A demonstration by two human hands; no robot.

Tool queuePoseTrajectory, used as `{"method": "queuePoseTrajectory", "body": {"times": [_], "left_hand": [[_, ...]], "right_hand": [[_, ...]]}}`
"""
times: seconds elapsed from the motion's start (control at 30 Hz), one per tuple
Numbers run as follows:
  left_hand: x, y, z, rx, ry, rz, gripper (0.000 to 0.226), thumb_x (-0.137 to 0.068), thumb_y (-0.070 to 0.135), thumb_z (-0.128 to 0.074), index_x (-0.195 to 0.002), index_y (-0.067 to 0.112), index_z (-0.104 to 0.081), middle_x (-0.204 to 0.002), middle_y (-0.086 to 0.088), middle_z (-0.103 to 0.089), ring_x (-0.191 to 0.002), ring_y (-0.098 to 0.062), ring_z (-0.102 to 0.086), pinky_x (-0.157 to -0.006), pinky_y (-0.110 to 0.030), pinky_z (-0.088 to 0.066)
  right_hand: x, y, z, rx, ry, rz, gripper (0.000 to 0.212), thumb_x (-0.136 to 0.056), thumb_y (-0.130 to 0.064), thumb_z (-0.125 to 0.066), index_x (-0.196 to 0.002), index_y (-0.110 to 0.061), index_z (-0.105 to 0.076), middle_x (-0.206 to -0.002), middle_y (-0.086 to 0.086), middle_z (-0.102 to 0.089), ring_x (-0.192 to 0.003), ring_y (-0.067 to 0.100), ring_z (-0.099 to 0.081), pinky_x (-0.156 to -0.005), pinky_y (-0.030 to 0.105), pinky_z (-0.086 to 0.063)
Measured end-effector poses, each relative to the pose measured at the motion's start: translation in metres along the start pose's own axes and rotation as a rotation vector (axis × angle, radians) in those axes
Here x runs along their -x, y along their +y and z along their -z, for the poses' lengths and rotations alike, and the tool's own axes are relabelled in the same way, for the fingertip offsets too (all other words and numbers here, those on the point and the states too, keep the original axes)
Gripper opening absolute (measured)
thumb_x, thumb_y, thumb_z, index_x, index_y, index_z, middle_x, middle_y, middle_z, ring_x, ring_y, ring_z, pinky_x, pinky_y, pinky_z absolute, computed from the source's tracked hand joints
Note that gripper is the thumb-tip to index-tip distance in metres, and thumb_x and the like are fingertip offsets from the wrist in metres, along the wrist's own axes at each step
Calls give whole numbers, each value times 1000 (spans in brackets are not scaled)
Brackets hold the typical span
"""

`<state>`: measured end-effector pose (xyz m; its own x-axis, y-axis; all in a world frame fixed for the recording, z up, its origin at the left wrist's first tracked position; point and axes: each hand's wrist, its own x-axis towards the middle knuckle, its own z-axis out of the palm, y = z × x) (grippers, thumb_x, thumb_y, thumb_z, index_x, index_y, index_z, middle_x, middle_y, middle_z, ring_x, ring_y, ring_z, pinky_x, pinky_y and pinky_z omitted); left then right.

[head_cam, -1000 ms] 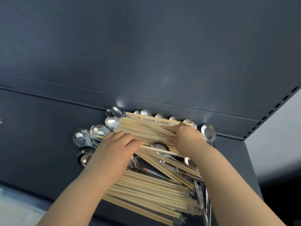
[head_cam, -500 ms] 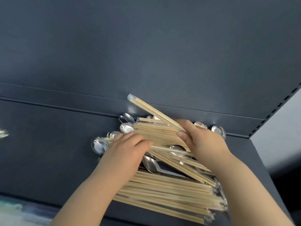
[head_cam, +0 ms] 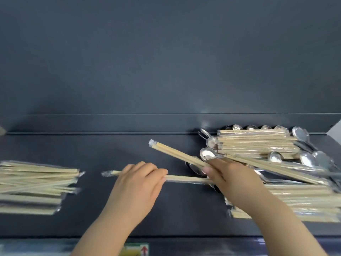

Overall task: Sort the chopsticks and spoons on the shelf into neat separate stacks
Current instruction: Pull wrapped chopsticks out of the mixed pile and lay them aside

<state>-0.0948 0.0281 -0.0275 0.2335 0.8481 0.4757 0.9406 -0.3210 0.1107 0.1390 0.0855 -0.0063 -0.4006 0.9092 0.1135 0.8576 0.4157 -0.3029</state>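
Our left hand (head_cam: 136, 185) lies over the flat pair (head_cam: 186, 178), a wrapped set of chopsticks stretched left to right across the dark shelf (head_cam: 129, 152). The fingers curl down over its middle and hide it, and the crinkled wrapper end sticks out to the left of the knuckles. We cannot tell whether this pair rests on the shelf or is just lifted off it. Its right end runs under our right hand (head_cam: 232, 182).

That hand pinches the tilted pair (head_cam: 177, 154) between thumb and fingers near its lower end. The far end points up and to the left, clear of the shelf, with a twist of clear wrap at the tip.

At the left edge sits the stack (head_cam: 36, 183) of wrapped chopsticks only, mostly parallel, with a few askew. It is well apart from both hands.

At the right lies the pile (head_cam: 258, 145), where chopsticks and spoons (head_cam: 208, 154) are mixed. Spoon bowls show along the back edge and at both sides of it, and one bunch of chopsticks lies across them. A single pair slants down to the right, and a second bunch lies nearer us, just beside our right wrist.

Behind the shelf rises a plain dark wall (head_cam: 166, 61). Below its front edge is a blurred label (head_cam: 137, 250) with a red arrow.
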Motion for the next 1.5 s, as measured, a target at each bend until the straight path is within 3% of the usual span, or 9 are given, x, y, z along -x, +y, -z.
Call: {"method": "queuePoseTrajectory", "body": {"times": [0.13,0.33,0.57,0.83,1.1,1.23,1.33,1.4,1.5], "left_hand": [[35,-28,18,22,-50,55,30,-89,37,-44,-91,28,-72,-76,15,-59,-66,-11,-55,-62,-28,-45],[82,-38,48,-19,-101,126,32,-87,41,-42,-88,30,-71,-76,17,-60,-67,-8,-57,-63,-28,-46],[106,-45,64,-33,-118,150,34,-88,42,-39,-90,30,-71,-77,17,-61,-69,-9,-58,-63,-28,-47],[139,-150,85,-28,-67,178,31,-88,40,-43,-90,29,-71,-81,16,-63,-73,-10,-60,-67,-30,-47],[171,-318,97,12,-183,121,24,-87,36,-49,-93,30,-71,-86,16,-64,-78,-10,-61,-69,-33,-53],[177,-346,83,70,-172,71,17,-85,33,-56,-92,29,-71,-96,12,-62,-91,-12,-56,-77,-35,-51],[185,-356,73,80,-165,26,26,-82,37,-60,-103,27,-68,-114,4,-57,-107,-18,-50,-91,-42,-46],[190,-363,72,89,-203,6,44,-78,46,-60,-117,27,-62,-126,1,-51,-118,-21,-45,-102,-42,-38],[190,-369,66,84,-232,-30,56,-76,50,-58,-126,25,-56,-131,-2,-47,-124,-24,-40,-106,-45,-33]], "right_hand": [[8,-40,-18,-26,-18,11,35,-93,-54,-30,-112,-36,-53,-107,-12,-59,-95,15,-58,-75,32,-45],[16,-83,-36,8,-42,107,35,-93,-55,-28,-109,-36,-53,-89,-9,-52,-83,13,-56,-67,31,-45],[33,-114,-45,-66,-83,143,37,-93,-55,-30,-126,-45,-43,-113,-15,-59,-97,7,-59,-75,26,-47],[5,-192,-79,-15,-34,109,64,-84,-67,-2,-127,-46,-44,-105,-12,-60,-89,11,-60,-69,26,-49],[-76,-328,-153,-23,-81,97,36,-98,-43,-32,-131,-41,-45,-105,-10,-57,-94,17,-58,-69,30,-49],[-98,-364,-186,133,-3,88,34,-91,-40,-39,-112,-31,-64,-90,-6,-63,-83,23,-63,-65,34,-51],[-89,-367,-201,195,-41,125,52,-86,-60,-35,-120,-30,-59,-115,-2,-60,-103,24,-57,-85,40,-47],[-80,-361,-208,190,-82,147,67,-84,-72,-29,-133,-30,-47,-135,0,-48,-123,24,-42,-102,42,-32],[-79,-354,-210,182,-126,143,72,-84,-75,-22,-140,-32,-35,-142,-2,-41,-133,21,-30,-108,41,-18]]}}
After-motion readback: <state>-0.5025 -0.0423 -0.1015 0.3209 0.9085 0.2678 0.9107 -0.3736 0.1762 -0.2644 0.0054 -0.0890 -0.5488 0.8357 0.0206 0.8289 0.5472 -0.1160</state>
